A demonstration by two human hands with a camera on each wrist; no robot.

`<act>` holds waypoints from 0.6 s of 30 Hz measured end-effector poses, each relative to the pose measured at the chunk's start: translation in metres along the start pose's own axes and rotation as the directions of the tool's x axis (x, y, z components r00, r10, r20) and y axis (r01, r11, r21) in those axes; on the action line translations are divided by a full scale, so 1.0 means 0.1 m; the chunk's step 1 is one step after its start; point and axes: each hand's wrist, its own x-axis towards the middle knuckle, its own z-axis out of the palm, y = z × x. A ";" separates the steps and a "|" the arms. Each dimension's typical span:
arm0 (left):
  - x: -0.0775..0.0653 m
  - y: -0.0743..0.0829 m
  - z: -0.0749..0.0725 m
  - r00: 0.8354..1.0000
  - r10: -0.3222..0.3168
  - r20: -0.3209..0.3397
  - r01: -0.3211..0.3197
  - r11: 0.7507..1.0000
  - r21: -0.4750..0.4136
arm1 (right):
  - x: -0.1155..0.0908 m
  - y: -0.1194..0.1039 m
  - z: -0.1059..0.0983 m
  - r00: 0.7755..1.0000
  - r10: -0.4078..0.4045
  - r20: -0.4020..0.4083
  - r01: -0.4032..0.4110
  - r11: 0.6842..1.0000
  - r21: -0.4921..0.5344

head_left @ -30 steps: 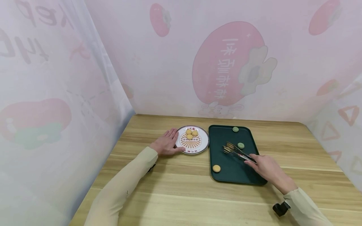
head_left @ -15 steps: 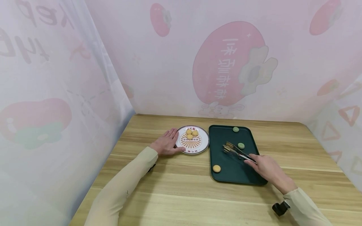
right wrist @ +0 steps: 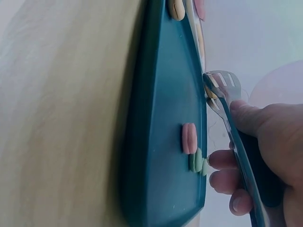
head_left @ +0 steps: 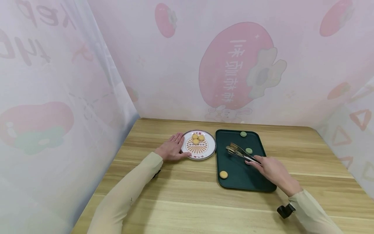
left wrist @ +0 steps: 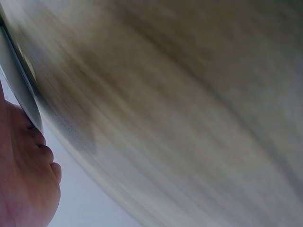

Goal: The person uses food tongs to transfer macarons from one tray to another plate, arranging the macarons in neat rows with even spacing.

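Observation:
My left hand (head_left: pixel 173 149) lies with straight fingers at the left rim of a round white plate (head_left: pixel 208 151), the thumb over its near edge. Three yellow macarons (head_left: pixel 195 141) sit together on that plate. In my right hand (head_left: pixel 273 170) I hold metal serving tongs (head_left: pixel 241 152) with slotted heads, above the dark green tray (head_left: pixel 242 178). A bit of yellow (right wrist: pixel 209 91) shows between the tong heads in the right wrist view. On the tray, a pink macaron (right wrist: pixel 189 138) lies near green ones (right wrist: pixel 196 161); in the head view my right hand and the tongs mostly cover the pink one.
One green macaron (head_left: pixel 243 134) sits at the tray's far edge, another green macaron (head_left: pixel 249 150) right of the tongs. A yellow macaron (head_left: pixel 223 175) lies in the near left corner. Plate and tray stand side by side on the wooden table (head_left: pixel 181 198), with printed curtains (head_left: pixel 181 71) behind.
My right hand and the tongs have shifted a little left and away from me over the tray. The left hand and the plate have stayed in place.

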 end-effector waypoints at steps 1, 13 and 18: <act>0.00 0.00 0.00 1.000 0.000 0.001 0.000 1.000 0.000 | 0.02 -0.01 0.00 1.000 0.003 0.004 -0.003 1.000 0.008; 0.00 0.01 0.01 1.000 -0.012 0.004 0.012 1.000 -0.022 | 0.22 -0.10 0.04 1.000 -0.026 0.000 0.026 0.999 0.037; 0.00 0.01 -0.01 1.000 -0.009 0.003 0.009 1.000 -0.024 | 0.31 -0.15 0.06 0.999 -0.043 0.004 0.043 0.998 0.048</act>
